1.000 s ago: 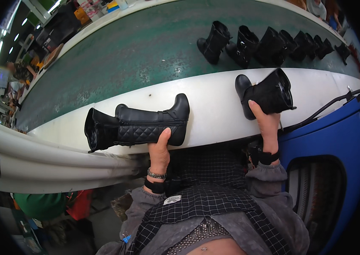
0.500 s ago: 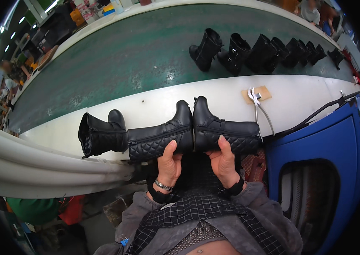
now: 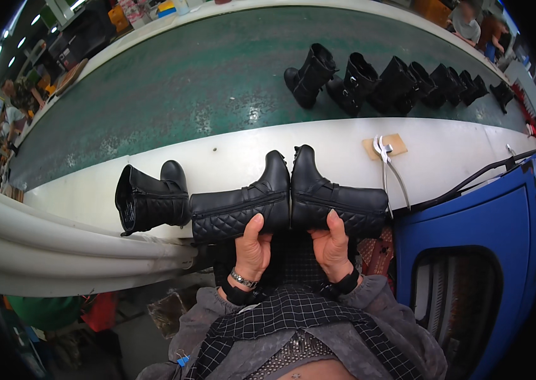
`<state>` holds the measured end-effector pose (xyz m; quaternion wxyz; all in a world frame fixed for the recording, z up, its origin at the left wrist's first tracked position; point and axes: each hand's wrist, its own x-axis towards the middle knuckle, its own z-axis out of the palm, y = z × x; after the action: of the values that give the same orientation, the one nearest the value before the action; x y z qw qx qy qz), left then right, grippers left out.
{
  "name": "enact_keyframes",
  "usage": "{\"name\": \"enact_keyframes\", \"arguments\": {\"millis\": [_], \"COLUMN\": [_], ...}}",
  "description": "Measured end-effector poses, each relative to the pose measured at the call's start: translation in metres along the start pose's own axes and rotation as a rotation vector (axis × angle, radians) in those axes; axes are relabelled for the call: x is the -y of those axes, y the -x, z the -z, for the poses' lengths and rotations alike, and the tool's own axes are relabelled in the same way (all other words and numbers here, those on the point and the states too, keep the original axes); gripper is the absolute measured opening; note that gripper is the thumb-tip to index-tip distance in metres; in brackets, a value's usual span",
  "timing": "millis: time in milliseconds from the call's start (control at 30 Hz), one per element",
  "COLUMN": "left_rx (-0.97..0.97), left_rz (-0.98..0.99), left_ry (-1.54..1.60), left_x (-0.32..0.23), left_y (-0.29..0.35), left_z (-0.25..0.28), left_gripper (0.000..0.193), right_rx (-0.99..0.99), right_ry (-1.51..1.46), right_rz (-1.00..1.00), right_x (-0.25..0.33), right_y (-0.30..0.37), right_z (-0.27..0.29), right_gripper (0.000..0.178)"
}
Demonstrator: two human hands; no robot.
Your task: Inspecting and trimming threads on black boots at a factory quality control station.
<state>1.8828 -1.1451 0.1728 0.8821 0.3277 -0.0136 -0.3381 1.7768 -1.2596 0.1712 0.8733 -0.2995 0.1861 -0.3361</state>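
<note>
Two black quilted boots lie on their sides over the near edge of the white ledge, soles facing each other. My left hand [image 3: 252, 251] grips the left boot [image 3: 236, 206], thumb on the quilted side and fingers hidden beneath. In the same way, my right hand [image 3: 331, 246] holds the right boot [image 3: 344, 199] with its thumb up. Both boots show a long zipper and a strap near the ankle. A third black boot [image 3: 154, 201] stands to the left, its opening turned leftward, touched by neither hand.
Long-handled metal pincers [image 3: 389, 166] rest on a tan pad [image 3: 394, 144] at the right of the ledge. Beyond runs a green conveyor belt [image 3: 173, 82] carrying a row of black boots [image 3: 356, 82]. A blue machine [image 3: 470, 221] stands right, thick white pipes [image 3: 78, 244] left. Other people work far off.
Hardly anything differs: the view has shifted slightly. Both hands keep the same hold on the two boots, which stay sole to sole.
</note>
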Motion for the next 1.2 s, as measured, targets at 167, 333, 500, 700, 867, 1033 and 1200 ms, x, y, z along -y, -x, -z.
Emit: {"name": "enact_keyframes", "arguments": {"millis": [167,333,500,700,867,1033,1200], "left_rx": [0.009,0.032,0.151,0.465,0.041,-0.031,-0.012], "left_rz": [0.018,-0.067,-0.517,-0.949,-0.556,-0.257,-0.251], "left_ry": [-0.002,-0.118,-1.007,-1.250,-0.851,-0.575,-0.456], "left_x": [-0.001,0.001,-0.004,-0.003,0.059,0.028,0.026], "left_y": [0.000,0.005,0.017,-0.014,-0.025,-0.014,-0.015], "left_z": [0.001,-0.001,0.011,0.010,0.088,0.018,0.022], "left_gripper": [0.034,0.036,0.046,0.054,0.064,0.053,0.052], "right_rx": [0.024,0.056,0.322,0.130,0.174,0.218,0.306], "right_ry": [0.007,0.060,0.786,1.299,1.283,1.265,1.198], "right_rz": [0.008,0.062,0.390,1.135,1.184,1.086,1.029], "right_x": [0.002,0.003,0.049,-0.022,-0.034,-0.017,0.003], "right_y": [-0.002,0.001,0.015,-0.008,-0.006,0.000,0.006], "right_z": [-0.001,0.013,-0.037,0.028,0.032,0.025,0.022], "right_gripper": [0.040,0.041,0.052,0.068,0.070,0.061,0.054]}}
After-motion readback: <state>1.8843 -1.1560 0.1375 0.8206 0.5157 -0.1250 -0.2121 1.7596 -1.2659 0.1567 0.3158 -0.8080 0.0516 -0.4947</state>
